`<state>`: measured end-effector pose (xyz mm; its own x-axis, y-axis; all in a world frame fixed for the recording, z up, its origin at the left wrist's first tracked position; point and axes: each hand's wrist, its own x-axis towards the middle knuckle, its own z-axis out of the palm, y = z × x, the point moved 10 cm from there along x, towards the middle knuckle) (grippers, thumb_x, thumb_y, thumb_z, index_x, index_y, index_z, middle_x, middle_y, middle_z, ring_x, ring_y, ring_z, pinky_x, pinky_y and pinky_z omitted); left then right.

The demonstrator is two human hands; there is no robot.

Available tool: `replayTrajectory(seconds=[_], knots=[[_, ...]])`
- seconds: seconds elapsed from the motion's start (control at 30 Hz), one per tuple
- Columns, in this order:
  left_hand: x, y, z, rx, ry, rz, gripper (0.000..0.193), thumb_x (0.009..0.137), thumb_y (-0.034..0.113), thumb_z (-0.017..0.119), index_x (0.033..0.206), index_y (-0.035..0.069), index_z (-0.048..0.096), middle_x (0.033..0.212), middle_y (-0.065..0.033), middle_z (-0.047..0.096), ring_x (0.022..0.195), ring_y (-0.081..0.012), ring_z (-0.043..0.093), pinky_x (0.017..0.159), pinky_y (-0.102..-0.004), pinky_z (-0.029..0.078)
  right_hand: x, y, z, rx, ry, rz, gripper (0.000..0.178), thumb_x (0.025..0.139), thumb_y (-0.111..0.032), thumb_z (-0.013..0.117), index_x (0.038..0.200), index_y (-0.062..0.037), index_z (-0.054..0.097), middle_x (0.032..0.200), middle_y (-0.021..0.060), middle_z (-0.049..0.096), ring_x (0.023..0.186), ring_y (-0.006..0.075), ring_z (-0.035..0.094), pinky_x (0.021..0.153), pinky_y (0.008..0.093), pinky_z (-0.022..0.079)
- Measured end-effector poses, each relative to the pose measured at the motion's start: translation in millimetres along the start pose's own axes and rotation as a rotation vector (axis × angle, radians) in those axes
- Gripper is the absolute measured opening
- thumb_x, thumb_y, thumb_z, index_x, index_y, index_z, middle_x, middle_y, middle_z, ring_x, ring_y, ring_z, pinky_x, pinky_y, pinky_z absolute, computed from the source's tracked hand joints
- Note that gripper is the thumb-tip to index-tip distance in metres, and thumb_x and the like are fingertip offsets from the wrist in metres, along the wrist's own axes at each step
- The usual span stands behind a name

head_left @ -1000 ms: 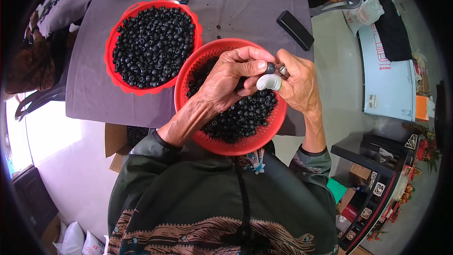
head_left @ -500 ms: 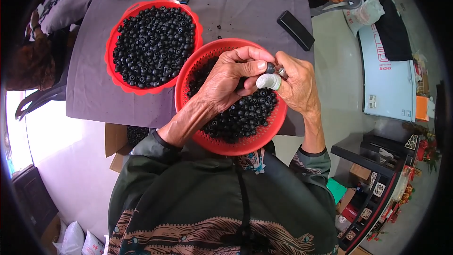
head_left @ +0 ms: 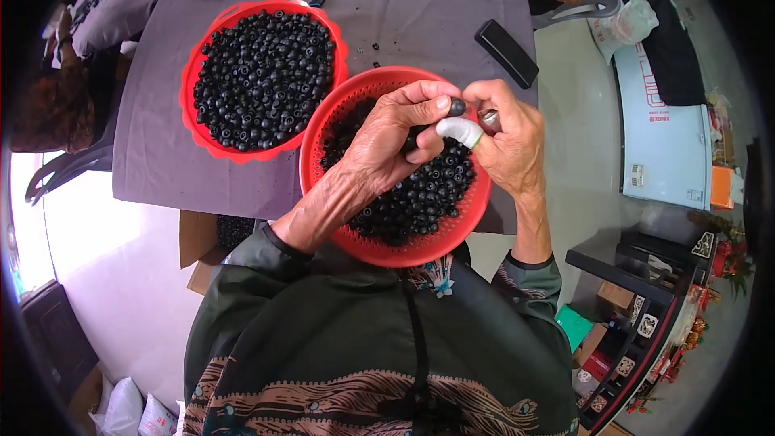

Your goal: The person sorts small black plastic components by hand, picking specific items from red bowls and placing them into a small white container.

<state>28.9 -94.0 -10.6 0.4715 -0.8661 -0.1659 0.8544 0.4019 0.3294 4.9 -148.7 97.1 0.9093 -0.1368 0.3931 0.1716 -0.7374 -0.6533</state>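
Pinched between the thumb and forefinger of my left hand is a round black bead. Close against it on the right, my right hand is closed around a small silvery metal tool, mostly hidden by the fingers. A white finger cover sits on my right thumb, its tip near the bead. Both hands are over a red perforated basket, which holds many loose black beads with holes in them. My left hand's other fingers are curled, and what they may hold is hidden.
A scalloped red tray full of black beads stands to the left on the grey-covered table. A black phone-like slab lies at right. Two other people sit at the table's far sides. A dark shelf stands at lower right.
My right hand has drawn slightly right and turned, opening a small gap from the left hand. The bead and the metal tool now show more clearly.
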Motion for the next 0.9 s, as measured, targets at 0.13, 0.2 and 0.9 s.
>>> replayTrajectory(seconds=[0.13,0.2,0.9], knots=[[0.1,3.1,-1.3,0.059,0.01,0.042,0.009,0.085,0.011,0.054,0.089,0.004,0.055,0.079,-0.0074,0.057,0.045,-0.0053,0.038,0.036,-0.0169,0.027,-0.6,-8.0,3.3,-0.14,0.003,-0.127,0.024,0.067,-0.009,0.072,0.079,-0.0014,0.053,0.064,0.0073,0.056,0.05,0.018,0.053,0.047,0.0281,0.042],[-1.2,6.6,-3.2,0.117,0.05,0.059,0.008,0.084,0.012,0.056,0.088,0.004,0.055,0.077,-0.0061,0.057,0.044,-0.005,0.038,0.036,-0.0171,0.025,-1.7,-10.7,4.8,-0.152,0.022,-0.175,0.022,0.066,-0.005,0.07,0.08,-0.0015,0.054,0.065,0.0083,0.056,0.051,0.0195,0.054,0.047,0.0289,0.043],[5.5,-7.5,-47.3,0.002,0.247,-0.074,0.022,0.089,0.021,0.043,0.087,0.001,0.052,0.079,-0.0075,0.053,0.055,-0.0093,0.041,0.042,-0.02,0.027,-9.3,27.2,12.7,-0.312,-0.066,0.154,0.018,0.072,-0.008,0.068,0.084,-0.0038,0.056,0.063,0.0085,0.058,0.052,0.0181,0.056,0.049,0.028,0.043]])
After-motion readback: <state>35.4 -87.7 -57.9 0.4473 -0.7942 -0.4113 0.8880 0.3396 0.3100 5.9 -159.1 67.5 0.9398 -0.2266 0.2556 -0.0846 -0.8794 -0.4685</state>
